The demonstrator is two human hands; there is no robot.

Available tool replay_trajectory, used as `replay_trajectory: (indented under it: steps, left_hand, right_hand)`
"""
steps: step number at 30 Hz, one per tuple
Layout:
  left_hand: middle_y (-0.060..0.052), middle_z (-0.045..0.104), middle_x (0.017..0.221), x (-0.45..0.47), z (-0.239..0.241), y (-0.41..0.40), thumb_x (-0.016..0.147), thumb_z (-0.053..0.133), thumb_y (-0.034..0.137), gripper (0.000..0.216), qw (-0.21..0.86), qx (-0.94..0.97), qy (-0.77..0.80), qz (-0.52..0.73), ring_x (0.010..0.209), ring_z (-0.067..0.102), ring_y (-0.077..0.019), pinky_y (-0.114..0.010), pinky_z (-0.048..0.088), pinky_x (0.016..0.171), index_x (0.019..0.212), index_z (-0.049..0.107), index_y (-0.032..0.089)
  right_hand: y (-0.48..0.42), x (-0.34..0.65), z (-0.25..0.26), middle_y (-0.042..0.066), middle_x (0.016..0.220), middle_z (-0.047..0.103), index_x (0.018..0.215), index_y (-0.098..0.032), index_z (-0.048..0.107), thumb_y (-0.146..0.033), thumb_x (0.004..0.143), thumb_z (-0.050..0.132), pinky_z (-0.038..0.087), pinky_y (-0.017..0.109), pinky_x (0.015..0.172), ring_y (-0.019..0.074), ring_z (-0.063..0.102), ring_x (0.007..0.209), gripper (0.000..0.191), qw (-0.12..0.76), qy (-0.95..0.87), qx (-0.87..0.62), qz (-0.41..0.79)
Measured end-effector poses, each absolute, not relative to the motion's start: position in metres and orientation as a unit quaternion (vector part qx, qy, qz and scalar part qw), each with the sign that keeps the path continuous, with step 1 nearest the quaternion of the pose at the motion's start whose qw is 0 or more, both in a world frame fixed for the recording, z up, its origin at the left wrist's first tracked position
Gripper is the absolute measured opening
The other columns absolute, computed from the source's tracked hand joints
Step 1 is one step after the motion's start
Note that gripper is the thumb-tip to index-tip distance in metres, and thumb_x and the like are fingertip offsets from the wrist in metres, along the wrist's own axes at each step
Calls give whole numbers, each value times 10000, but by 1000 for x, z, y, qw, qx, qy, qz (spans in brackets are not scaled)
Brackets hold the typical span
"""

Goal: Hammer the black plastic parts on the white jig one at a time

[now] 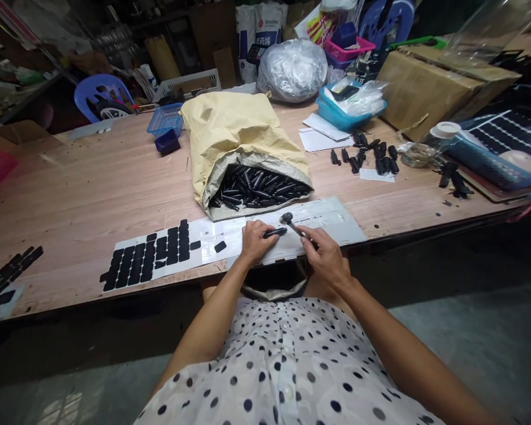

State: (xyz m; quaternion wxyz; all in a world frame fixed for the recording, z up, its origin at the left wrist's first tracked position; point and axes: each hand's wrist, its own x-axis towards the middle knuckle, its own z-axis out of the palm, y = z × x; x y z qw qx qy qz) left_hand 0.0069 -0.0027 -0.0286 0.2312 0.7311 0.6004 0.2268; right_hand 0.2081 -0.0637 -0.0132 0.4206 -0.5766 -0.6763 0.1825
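Note:
Near the table's front edge, my left hand (255, 241) is closed around a slim black plastic part (276, 232), which points to the right over a pale board (331, 221). My right hand (327, 254) grips the handle of a small hammer (287, 218), its dark head just above the tip of the black part. Whether the head touches the part I cannot tell. Directly behind my hands lies a yellow sack (239, 124), its mouth facing me and full of similar black parts (261, 186).
Black pads (135, 262) lie in rows on white sheets at the left. Small black pieces (383, 159) are scattered at the right, near a blue basket (345, 112) and a cardboard box (429, 82). Below the table edge, an open sack (277, 292) sits at my lap.

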Motion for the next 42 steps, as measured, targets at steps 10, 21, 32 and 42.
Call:
replay_trajectory:
  steps: [10,21,32,42]
  left_hand:
    - [-17,711,958,9,-26,2,868,774,328,176,262,719,608,213,1041,529,-250,-419,441,976,1024,846,369]
    - [-25,708,959,7,-26,1,845,797,336,196,254,722,609,207,1058,538,-259,-424,450,965,1033,847,359]
    - [-37,711,965,8,-27,-3,860,774,350,181,221,736,602,215,1062,539,-274,-433,442,964,1031,826,326]
    - [-44,709,1024,4,-23,-1,1034,547,381,267,235,742,599,189,1067,528,-249,-415,421,968,1052,799,293]
  right_hand:
    - [-72,199,-17,42,931,707,1297,-313,747,-245,1025,454,527,269,714,185,681,867,406,336,-734,-582,96]
    - [-71,205,-16,41,942,701,1299,-336,750,-237,1008,481,503,257,680,184,668,860,408,313,-717,-617,81]
    - [-2,285,-25,112,915,646,1179,-255,793,-215,934,502,406,349,714,251,542,843,383,303,-589,-749,-19]
    - [15,294,-56,123,955,605,1120,-231,787,-163,892,544,231,346,687,237,443,858,340,287,-530,-794,-78]
